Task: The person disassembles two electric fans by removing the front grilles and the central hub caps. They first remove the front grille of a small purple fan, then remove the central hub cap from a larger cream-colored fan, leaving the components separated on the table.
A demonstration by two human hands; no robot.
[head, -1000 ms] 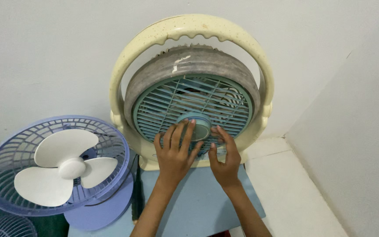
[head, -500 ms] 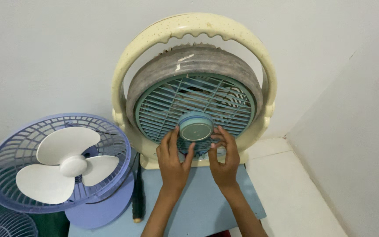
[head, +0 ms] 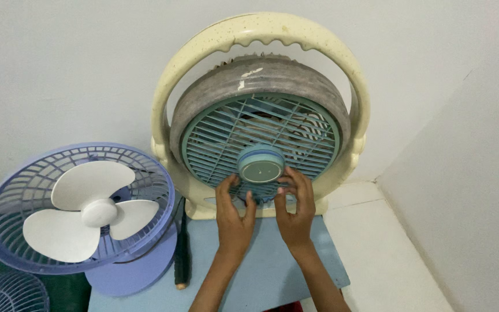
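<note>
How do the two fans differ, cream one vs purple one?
The cream fan has a green front grille closed over its blades; the purple fan has no front grille, so its white blades sit bare. The cream fan is larger and hangs in a ring frame; the purple fan is smaller. Both hands, left hand and right hand, touch the cream fan; none touch the purple one. Both are round.

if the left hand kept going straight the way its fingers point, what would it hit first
The left hand points up and away, fingertips already at the green front grille just below the round centre cap. It would likely press into the grille slats first, though depth is hard to judge.
</note>
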